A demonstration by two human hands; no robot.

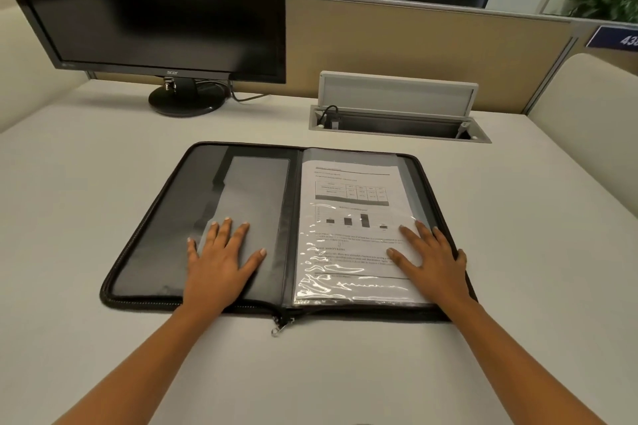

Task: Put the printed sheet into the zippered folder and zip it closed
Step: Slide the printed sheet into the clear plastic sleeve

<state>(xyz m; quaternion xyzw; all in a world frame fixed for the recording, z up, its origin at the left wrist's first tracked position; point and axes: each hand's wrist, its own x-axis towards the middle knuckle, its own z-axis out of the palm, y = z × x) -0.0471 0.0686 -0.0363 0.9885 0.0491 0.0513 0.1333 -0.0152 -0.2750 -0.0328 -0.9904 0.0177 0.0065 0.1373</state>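
A black zippered fabric folder [145,235] lies opened flat on the pale grey desk top [86,166], and everything else is placed from it. On the folder's right-hand inner panel sits the printed white sheet [352,217], carrying a small table, a bar chart and blocks of text too small to read; it lies under a glossy clear plastic sleeve [345,286] whose lower part is crinkled and catches the light. The folder's left inner panel is dark grey with flat pockets and a translucent window. The zip is undone all round, and its two metal zipper pulls [281,323] hang together at the near edge of the folder, right at the spine.

The left hand [221,262] lies palm down on the folder's left panel, fingers spread wide and flat, gripping nothing. The right hand [431,259] lies palm down on the lower right part of the sleeve over the sheet, fingers also spread, its outer edge reaching the folder's right border; it grips nothing either.

Beyond the folder's far left corner stands a black flat computer monitor [155,3] with a dark screen on a round base. Beyond the folder's far right edge a silver cable box [397,114] is set into the desk with its lid raised.
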